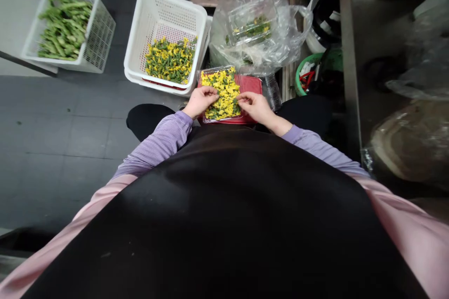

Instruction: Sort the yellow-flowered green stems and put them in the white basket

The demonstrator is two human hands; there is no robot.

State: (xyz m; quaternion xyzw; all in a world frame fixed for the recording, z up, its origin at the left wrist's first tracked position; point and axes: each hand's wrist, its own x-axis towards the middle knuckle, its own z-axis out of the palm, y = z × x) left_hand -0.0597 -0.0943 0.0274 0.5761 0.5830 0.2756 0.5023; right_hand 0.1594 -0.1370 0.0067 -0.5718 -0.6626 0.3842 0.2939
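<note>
A clear plastic tray (206,116) filled with yellow flowers (224,91) and green stems rests on a red surface (251,85) in front of my lap. At the left side of the flowers, my left hand (203,100) has its fingertips pressed together; what they pinch, if anything, is too small to name. My right hand (256,106) touches the right side of the flowers, its fingers also drawn together, with their tips partly among the blossoms. Beyond the left hand, a white basket (140,32) holds more yellow flowers with green stems.
A white basket (101,32) of thick green stalks stands at the far left. Ahead, a clear plastic bag (224,32) holds packed clear boxes. On the right are a green basin (300,74) and a metal-edged shelf (351,65).
</note>
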